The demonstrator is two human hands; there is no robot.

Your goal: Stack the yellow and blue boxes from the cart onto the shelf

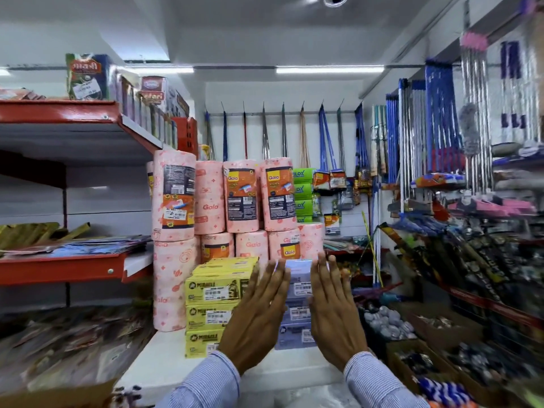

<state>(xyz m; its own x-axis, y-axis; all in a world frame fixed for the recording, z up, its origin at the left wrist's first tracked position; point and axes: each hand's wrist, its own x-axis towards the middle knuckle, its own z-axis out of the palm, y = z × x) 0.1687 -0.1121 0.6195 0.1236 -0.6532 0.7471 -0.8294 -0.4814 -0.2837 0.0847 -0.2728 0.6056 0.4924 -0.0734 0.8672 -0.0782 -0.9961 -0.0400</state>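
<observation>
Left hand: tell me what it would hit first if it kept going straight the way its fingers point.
Probably the top box of the blue stack. The left hand is flat, fingers angled up and slightly right along that stack's left side, beside the yellow boxes. Depth is unclear, so it may already touch.

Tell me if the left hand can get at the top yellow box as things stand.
Probably yes. The left hand is flat against the blue stack, right beside the yellow stack. The top yellow box sits uncovered just left of its fingers, with nothing visible between them.
</observation>
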